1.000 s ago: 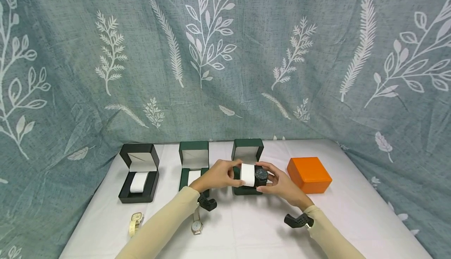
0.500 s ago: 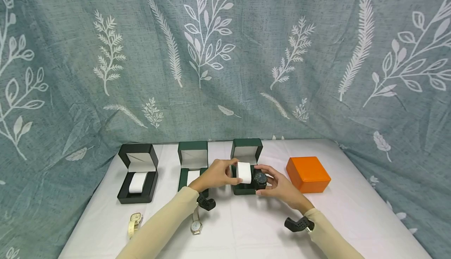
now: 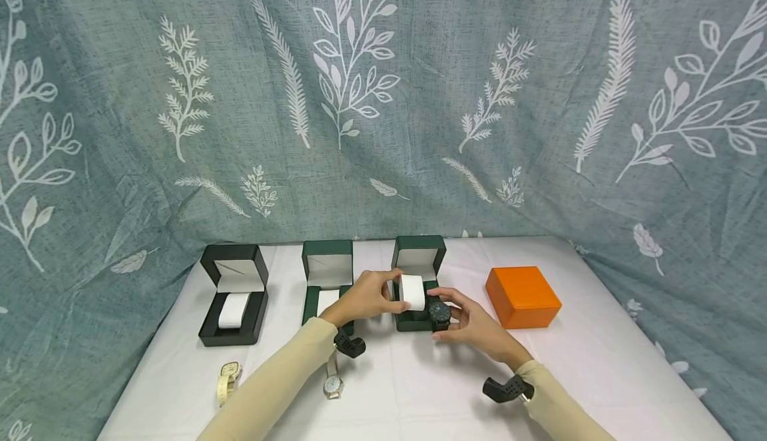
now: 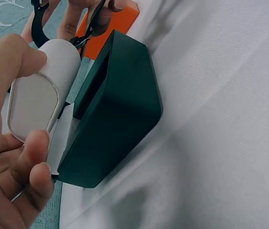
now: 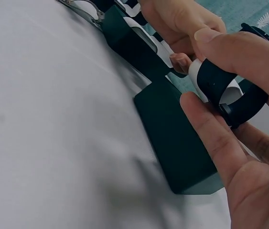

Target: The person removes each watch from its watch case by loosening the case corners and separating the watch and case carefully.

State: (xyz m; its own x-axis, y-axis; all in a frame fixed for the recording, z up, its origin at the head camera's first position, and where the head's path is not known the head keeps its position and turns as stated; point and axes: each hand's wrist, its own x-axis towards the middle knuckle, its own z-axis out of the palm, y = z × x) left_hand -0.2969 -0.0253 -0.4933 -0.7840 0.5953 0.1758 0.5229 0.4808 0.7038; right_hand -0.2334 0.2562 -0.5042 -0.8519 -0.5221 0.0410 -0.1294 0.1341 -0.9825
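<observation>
Above an open green watch box (image 3: 419, 248), my left hand (image 3: 373, 296) pinches a white watch cushion (image 3: 412, 292) by its two ends. In the left wrist view the thumb presses on the edge of the cushion (image 4: 31, 102). To its right, my right hand (image 3: 473, 326) holds a black watch (image 3: 440, 314), dial facing up. The watch's strap (image 5: 214, 81) forms a closed loop in the right wrist view, thumb on one side and fingers on the other. Watch and cushion are apart. The inside of the box's base is partly hidden by both hands.
A second green watch box (image 3: 328, 256) and a black watch box (image 3: 236, 263) stand open to the left, each with a white cushion. An orange box (image 3: 524, 296) is shut at the right. A gold watch (image 3: 229, 381) and a strap watch (image 3: 333, 386) lie in front.
The black watch has come away from beside the white cushion, moving slightly down and right with my right hand. My left hand has shifted a little left with the cushion.
</observation>
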